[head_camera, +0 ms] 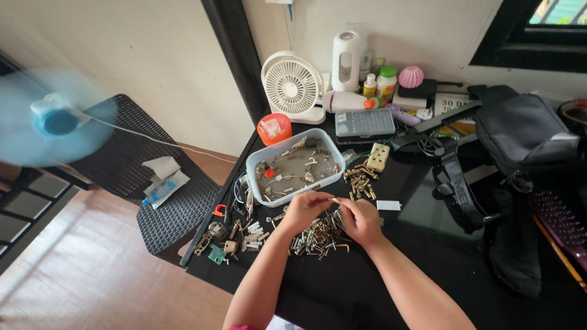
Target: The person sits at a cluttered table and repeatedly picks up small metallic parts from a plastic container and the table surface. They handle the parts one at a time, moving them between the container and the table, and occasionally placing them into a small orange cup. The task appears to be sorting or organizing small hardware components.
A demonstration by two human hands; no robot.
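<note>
My left hand (pixel 304 209) and my right hand (pixel 361 221) meet above a pile of metal screws and bolts (pixel 318 235) on the black table (pixel 342 287). Both pinch one small pale metal piece (pixel 335 200) between their fingertips. A clear plastic tray (pixel 296 166) with several small metal parts lies just beyond the hands. Brass-coloured fittings (pixel 361 182) lie right of the tray, white plastic plugs (pixel 254 235) and keys left of the pile.
A white desk fan (pixel 292 85), bottles (pixel 386 81), an orange lidded tub (pixel 274 128) and a grey parts box (pixel 365 124) stand at the back. A dark bag (pixel 523 134) with straps fills the right. A black chair (pixel 147 177) and a spinning blue fan (pixel 52 119) stand left.
</note>
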